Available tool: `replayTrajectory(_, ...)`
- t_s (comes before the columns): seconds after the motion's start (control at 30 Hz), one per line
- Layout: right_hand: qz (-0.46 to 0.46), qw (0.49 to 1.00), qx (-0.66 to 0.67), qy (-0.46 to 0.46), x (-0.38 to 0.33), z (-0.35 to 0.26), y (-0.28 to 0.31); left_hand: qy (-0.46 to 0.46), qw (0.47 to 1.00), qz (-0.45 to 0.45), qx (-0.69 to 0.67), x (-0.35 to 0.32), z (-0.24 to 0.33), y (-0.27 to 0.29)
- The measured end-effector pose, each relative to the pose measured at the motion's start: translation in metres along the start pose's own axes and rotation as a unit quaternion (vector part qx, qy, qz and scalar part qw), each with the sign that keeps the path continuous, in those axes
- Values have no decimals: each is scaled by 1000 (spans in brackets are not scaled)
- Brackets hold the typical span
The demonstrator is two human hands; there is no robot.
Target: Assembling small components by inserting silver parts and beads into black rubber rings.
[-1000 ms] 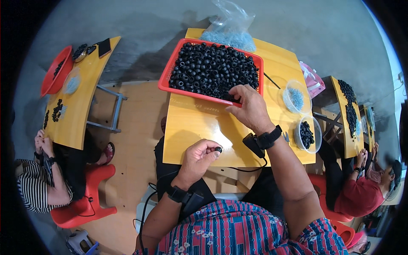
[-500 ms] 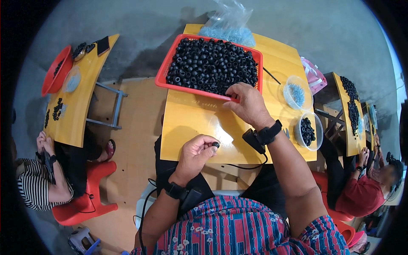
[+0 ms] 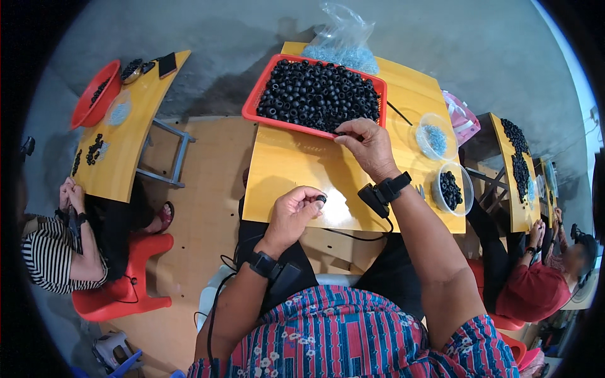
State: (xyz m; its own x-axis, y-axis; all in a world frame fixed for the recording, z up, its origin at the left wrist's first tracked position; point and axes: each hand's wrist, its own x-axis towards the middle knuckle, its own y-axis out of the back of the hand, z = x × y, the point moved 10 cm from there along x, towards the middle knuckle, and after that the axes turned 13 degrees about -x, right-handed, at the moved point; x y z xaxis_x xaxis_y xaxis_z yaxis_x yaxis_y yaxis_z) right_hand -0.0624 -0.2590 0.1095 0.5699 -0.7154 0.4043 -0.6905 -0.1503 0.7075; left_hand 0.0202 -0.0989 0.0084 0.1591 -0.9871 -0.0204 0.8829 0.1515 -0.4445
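Right hand [image 3: 372,149] is easing to basket rim [image 3: 290,128], fingers bunched, catch unclear; left hand [image 3: 288,217] pinching black ring [image 3: 322,198], risking drops if loosening.

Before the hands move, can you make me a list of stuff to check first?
1. Left hand has a good hold on its small black ring: ok, pinched at the fingertips.
2. Right hand is at the red basket: ok, at its near rim.
3. Right hand is holding something: cannot tell, too small and dark there.
4. Basket has black pieces left: ok, lots.
5. Clear tub of black pieces sits fully on the table: cannot tell, it's by the edge.
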Motion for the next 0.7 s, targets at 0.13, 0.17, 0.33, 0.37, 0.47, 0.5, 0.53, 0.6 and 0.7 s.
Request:
replayTrajectory(0.13, 29, 992, 122, -21, -29, -29, 21, -13, 999, 16, -34, -19, 5, -3)
replayTrajectory(0.17, 19, 990, 137, -19, -39, -34, 24, -12, 998, 15, -56, -27, 11, -10)
replayTrajectory(0.33, -74, 933, 321, -142, -112, -66, 21, 6, 989, 22, -144, -78, 20, -31)
replayTrajectory(0.37, -92, 919, 352, -152, -127, -69, 18, 5, 989, 17, -147, -87, 21, -36)
replayTrajectory(0.47, -114, 916, 343, -172, -160, -78, 21, 15, 986, 16, -165, -107, 19, -48)
replayTrajectory(0.5, -124, 921, 326, -175, -170, -78, 23, 22, 985, 16, -169, -113, 18, -51)
replayTrajectory(0.53, -124, 922, 325, -167, -177, -80, 24, 12, 984, 7, -180, -116, 21, -55)
replayTrajectory(0.6, -128, 926, 320, -154, -190, -83, 26, -6, 979, -11, -205, -119, 26, -61)
replayTrajectory(0.7, -101, 934, 319, -126, -200, -90, 35, -18, 979, -27, -203, -121, 28, -69)
